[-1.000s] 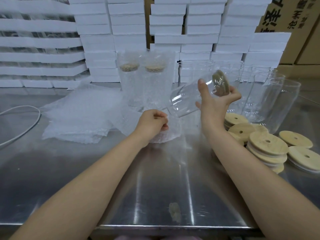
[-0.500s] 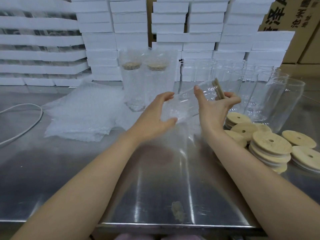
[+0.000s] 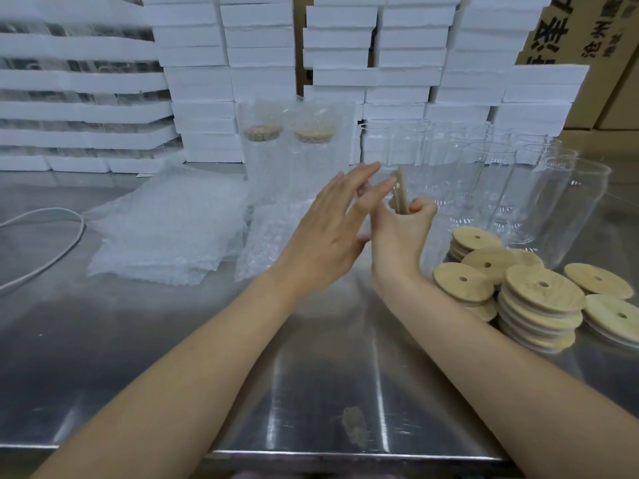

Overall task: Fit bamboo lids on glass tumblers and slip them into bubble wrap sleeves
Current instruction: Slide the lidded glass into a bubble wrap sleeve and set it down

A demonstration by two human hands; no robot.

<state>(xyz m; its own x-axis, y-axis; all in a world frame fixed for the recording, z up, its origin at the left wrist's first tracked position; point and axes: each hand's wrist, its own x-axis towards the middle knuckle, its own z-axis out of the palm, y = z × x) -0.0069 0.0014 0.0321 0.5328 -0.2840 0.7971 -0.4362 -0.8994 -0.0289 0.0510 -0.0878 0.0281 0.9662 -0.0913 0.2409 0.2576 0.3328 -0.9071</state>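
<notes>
Two wrapped tumblers point(image 3: 262, 160) stand upright. Bare tumblers point(image 3: 567, 205): at least six, too overlapped for an exact count. Loose lids point(image 3: 543, 288): seven tops showing, more stacked beneath. One held lid point(image 3: 400, 191). One pile of bubble-wrap sleeves point(image 3: 166, 233). One cable point(image 3: 52, 250).

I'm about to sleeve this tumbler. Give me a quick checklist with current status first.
1. Right hand grip at the lid end: ok, fingers curled round it.
2. Bamboo lid seated flush: cannot tell, it is seen edge-on and the rest is hidden by the other hand.
3. Left hand holding a sleeve open: not ok, fingers straight, nothing in it.
4. Loose bubble wrap sleeve within reach: ok, it lies flat on the table just left of the hands.
5. Wrapped tumblers out of the way: ok, upright behind the hands.
</notes>
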